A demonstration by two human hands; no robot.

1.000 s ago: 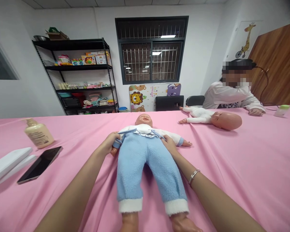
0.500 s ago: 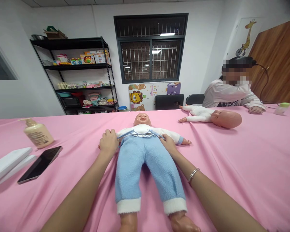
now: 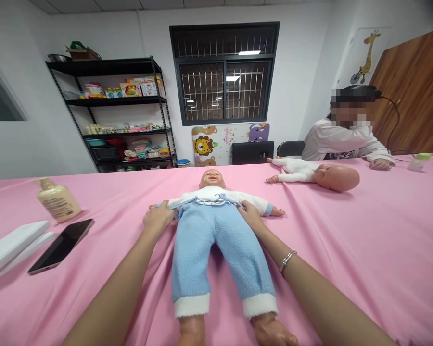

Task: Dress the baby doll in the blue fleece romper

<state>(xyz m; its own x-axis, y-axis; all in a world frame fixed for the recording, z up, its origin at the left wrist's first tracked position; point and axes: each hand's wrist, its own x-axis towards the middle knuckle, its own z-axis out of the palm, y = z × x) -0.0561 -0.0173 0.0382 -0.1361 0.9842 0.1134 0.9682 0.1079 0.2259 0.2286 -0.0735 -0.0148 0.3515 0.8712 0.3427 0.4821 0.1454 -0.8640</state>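
Note:
A baby doll (image 3: 212, 179) lies on its back with its feet towards me. It wears a white top (image 3: 208, 194) with blue cuffs and fleecy light-blue trousers (image 3: 195, 235) with white hems. From the middle of its chest a thin blue tie runs out to each side. My left hand (image 3: 158, 218) is closed on the end of the left tie (image 3: 183, 202), beside the doll's arm. At the other side of the waist, my right hand (image 3: 251, 216) pinches the right tie (image 3: 233, 200). The fingertips of both hands are partly hidden.
A pink cloth (image 3: 346, 250) covers the table. To the left are a pump bottle (image 3: 59, 201), a phone (image 3: 61, 246) and a white case (image 3: 16, 242). Far right, a second doll (image 3: 303, 172) lies near a seated person (image 3: 339, 142) and a small green-lidded container (image 3: 419, 162).
My left hand has turned and shifted slightly left and down, drawing the left tie outward. My right hand stays at the right tie, and the doll lies as before.

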